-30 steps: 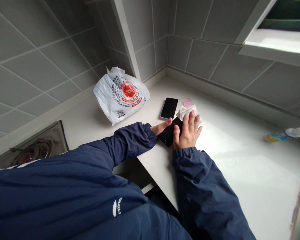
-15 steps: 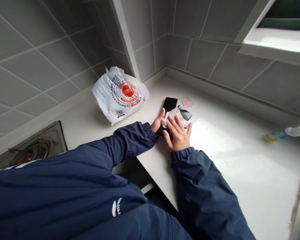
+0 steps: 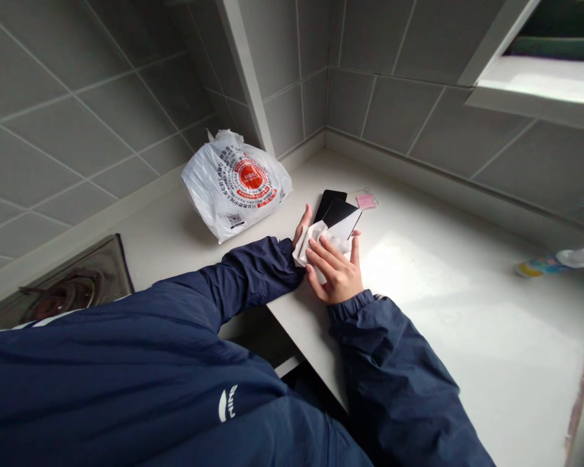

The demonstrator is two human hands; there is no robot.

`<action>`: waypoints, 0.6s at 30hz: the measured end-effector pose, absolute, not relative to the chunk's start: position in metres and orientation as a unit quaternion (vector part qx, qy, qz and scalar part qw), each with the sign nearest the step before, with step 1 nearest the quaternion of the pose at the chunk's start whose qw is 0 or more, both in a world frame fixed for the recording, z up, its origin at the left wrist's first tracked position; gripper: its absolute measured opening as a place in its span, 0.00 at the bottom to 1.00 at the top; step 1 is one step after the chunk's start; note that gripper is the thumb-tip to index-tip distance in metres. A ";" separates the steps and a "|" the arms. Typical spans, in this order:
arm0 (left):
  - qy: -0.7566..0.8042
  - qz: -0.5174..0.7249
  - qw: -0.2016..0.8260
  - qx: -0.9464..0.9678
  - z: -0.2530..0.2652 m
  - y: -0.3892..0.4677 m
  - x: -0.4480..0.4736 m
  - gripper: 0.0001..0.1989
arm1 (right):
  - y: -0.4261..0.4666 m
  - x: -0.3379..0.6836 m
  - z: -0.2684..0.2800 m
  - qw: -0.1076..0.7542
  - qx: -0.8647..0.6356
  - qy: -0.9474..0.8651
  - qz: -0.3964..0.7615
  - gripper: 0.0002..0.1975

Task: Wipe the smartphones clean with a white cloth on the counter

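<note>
A smartphone [image 3: 339,211] with a glossy dark screen lies between my hands, tilted, with a bright reflection across one corner. My left hand [image 3: 300,227] grips its left side, thumb raised along the edge; the other fingers are hidden. My right hand [image 3: 337,269] presses a crumpled white tissue [image 3: 310,240] onto the lower part of the screen, fingers stretched over it. Just behind is a second black phone or dark slab [image 3: 327,198], partly covered by the first. Beyond it, a clear phone case [image 3: 374,200] lies with a pink card [image 3: 366,202] on it.
A white plastic bag [image 3: 236,185] with red print stands on the white counter [image 3: 442,292] to the left. The gas stove [image 3: 73,282] is at far left, and a bottle [image 3: 545,264] lies at right. Grey tiled walls meet behind.
My right hand has slid the tissue down the phone toward me, baring the upper screen. The tissue now bunches near my left thumb. My left hand stays at the phone's side.
</note>
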State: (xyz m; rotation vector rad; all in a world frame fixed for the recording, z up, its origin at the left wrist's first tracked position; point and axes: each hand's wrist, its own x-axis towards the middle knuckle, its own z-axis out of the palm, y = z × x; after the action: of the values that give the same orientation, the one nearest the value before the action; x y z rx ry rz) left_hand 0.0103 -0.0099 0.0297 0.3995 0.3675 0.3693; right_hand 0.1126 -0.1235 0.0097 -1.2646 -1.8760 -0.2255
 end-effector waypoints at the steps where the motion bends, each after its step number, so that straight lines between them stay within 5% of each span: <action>1: 0.182 0.154 0.953 0.187 0.032 -0.011 0.010 0.60 | -0.124 0.112 0.010 0.418 -0.501 -0.752 -0.090 0.15; 14: 0.225 0.144 0.945 0.187 0.035 -0.009 0.015 0.63 | -0.123 0.106 0.002 0.394 -0.530 -0.743 -0.108 0.18; 18: 0.281 0.207 0.912 0.215 0.031 -0.009 0.020 0.57 | -0.123 0.108 0.003 0.377 -0.559 -0.732 -0.095 0.20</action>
State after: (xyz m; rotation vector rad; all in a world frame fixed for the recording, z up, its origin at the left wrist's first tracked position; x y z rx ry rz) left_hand 0.0205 -0.0088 0.0306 0.4439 0.5798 0.4256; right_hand 0.1081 -0.1228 0.0027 -1.4297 -1.8728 -0.2429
